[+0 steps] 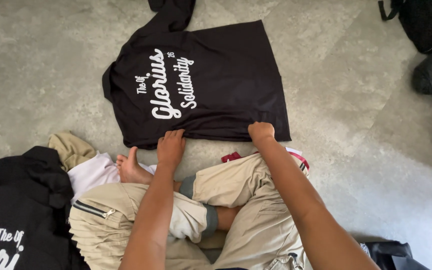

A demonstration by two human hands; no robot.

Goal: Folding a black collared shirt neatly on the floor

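**Both hands on the near edge of the black shirt**

Your left hand (pixel 170 146) lies palm-down on the near edge of the black T-shirt (pixel 226 85), fingers (pixel 172 134) held close together and nearly straight, only slightly bent, their tips pressing the cloth flat. Nothing is wrapped in that hand; it rests on the fabric rather than gripping it.

Your right hand (pixel 261 131) is curled into a loose fist at the same edge, further toward the shirt's right corner. The knuckles face up and the fingertips are tucked out of sight, so you seem to be pinching the hem, though the hold itself is hidden.

The shirt is spread flat on the floor (pixel 366 130) directly ahead of your crossed legs, one sleeve out to the left, the collar end pointing left and away. Its fabric is smooth, thin and matte, with white script lettering printed across it. The floor is grey, mottled and hard, like polished concrete or stone tile.

Your beige trousers (pixel 246 200) are a sturdier woven cloth with a metal zip pocket. Left of your knee sits a heap of clothes (pixel 31 200): a black garment with matching white print, a pale lilac piece and a tan one. Dark bags (pixel 426 25) lie at the far right.
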